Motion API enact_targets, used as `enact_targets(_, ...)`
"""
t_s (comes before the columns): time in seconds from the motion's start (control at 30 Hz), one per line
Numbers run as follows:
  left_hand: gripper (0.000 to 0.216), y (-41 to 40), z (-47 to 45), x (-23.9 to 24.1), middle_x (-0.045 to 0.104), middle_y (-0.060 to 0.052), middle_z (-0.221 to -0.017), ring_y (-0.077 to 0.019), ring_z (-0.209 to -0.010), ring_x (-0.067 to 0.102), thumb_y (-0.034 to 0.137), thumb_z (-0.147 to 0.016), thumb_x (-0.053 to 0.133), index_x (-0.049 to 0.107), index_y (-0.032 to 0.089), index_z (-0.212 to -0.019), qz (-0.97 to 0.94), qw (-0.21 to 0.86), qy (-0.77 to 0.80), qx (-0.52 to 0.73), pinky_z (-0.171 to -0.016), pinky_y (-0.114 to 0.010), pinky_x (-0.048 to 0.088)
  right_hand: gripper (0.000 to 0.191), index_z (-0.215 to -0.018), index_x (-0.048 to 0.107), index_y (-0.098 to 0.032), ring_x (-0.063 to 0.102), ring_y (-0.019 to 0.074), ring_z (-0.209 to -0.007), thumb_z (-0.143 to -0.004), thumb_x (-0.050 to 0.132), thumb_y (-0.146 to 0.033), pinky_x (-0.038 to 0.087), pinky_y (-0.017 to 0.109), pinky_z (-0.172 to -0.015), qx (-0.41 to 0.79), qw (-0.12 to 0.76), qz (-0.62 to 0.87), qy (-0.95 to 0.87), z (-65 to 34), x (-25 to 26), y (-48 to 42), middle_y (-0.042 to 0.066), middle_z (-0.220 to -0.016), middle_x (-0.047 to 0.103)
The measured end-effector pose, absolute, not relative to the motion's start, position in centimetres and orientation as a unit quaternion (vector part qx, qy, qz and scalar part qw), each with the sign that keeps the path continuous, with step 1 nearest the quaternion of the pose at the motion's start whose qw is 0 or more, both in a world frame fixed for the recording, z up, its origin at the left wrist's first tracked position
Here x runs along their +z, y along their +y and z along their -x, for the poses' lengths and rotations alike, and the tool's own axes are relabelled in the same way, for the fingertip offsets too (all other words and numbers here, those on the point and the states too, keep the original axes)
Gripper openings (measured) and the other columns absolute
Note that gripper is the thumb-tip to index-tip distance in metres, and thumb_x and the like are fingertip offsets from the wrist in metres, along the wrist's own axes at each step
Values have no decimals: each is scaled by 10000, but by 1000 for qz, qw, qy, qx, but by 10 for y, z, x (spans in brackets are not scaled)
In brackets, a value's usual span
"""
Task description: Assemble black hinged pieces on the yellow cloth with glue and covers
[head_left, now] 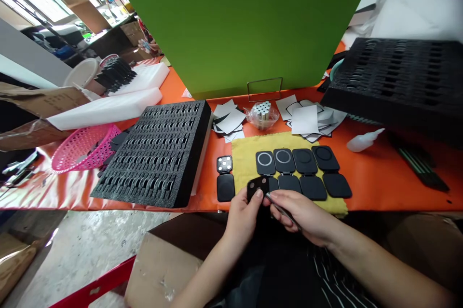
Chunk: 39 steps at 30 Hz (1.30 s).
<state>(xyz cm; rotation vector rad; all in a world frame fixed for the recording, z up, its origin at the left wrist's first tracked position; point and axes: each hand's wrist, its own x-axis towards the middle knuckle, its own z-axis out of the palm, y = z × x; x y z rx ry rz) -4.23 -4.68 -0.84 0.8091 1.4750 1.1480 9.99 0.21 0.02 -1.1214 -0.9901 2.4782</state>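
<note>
My left hand (241,214) is closed on a small black folding case (257,186) held at the table's near edge. In my right hand (302,215) a thin metal tool (280,207) is pinched, its tip touching the case. Just beyond lie several similar black cases (303,168) in a row on a yellow cloth (243,153); two of them show white rings. One more case (224,177), open with light dots in its top half, rests on the orange table left of the cloth.
A black foam tray (155,153) with slots sits at left, another (394,76) at back right. A pink basket (85,146), white paper squares (307,117), a bag of metal cylinders (263,112), a white squeeze bottle (363,140) and a green screen (238,23) surround the work spot.
</note>
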Motion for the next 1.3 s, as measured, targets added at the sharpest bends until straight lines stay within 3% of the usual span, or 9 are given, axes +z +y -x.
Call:
enact_targets(0.13,223,-57,36,4,645,-60,-907,-176,-839,585,292,-832,473,631,166,-927,-489,411,641,427,-769,-281,453,312,-689,444,-155,282,17,-407,-791,468,-449,140,147,-363,850,114,385,-340,-99,-2,0,-41,-568,437)
enact_targets(0.33,386,-73,38,7,606,-52,-1099,-158,-958,583,152,-848,424,473,239,-1221,-645,338,579,366,-864,-301,459,135,-729,473,-151,277,8,-410,-762,483,-282,108,125,-354,920,81,345,-168,-106,3,-3,-35,-611,431)
enact_targets(0.53,364,-77,47,6,595,-42,-1122,-150,-969,584,151,-859,418,487,245,-1204,-635,342,588,366,-863,-281,469,175,-696,469,-154,299,29,-394,-772,429,-306,140,127,-336,949,73,307,-19,-98,-3,-6,-30,-567,422)
enact_targets(0.8,389,-81,46,3,561,-55,-1173,-162,-1027,553,133,-844,428,472,241,-1215,-657,323,550,401,-880,-296,452,237,-646,421,-163,252,22,-366,-786,468,-349,156,126,-328,940,89,328,-24,-90,-3,-12,-67,-498,340)
enact_targets(0.9,297,-72,48,-6,608,-70,-1083,-171,-968,578,203,-853,434,527,196,-1134,-567,355,613,419,-846,-302,463,245,-679,440,-170,233,28,-365,-800,445,-383,190,141,-331,915,153,358,-106,-94,-2,-5,-74,-503,308)
enact_targets(1.03,367,-37,65,-36,554,-97,-1147,-194,-1063,521,260,-822,480,434,151,-1169,-378,396,667,505,-887,-331,435,302,-830,538,-201,462,90,-533,-814,400,-469,381,202,-484,687,251,450,-512,-108,0,15,-9,-649,502)
enact_targets(1.1,456,-14,76,-52,487,-109,-1239,-202,-1120,481,219,-811,472,353,159,-1247,-346,430,656,516,-913,-345,418,330,-1009,556,-231,555,161,-755,-795,440,-454,433,254,-625,456,187,472,-731,-113,-3,23,43,-908,585)
enact_targets(1.17,515,5,85,-63,420,-107,-1308,-203,-1179,423,153,-792,454,317,163,-1288,-350,439,650,512,-955,-345,381,447,-1221,450,-246,575,211,-857,-796,441,-387,444,302,-686,253,74,442,-857,-112,-8,26,87,-1175,515)
enact_targets(1.3,559,10,90,-63,342,-91,-1364,-199,-1229,357,114,-781,427,290,188,-1318,-415,347,682,492,-1000,-348,329,625,-1362,243,-177,621,225,-731,-761,413,-200,465,328,-576,81,-90,354,-927,-99,-21,21,179,-1361,319)
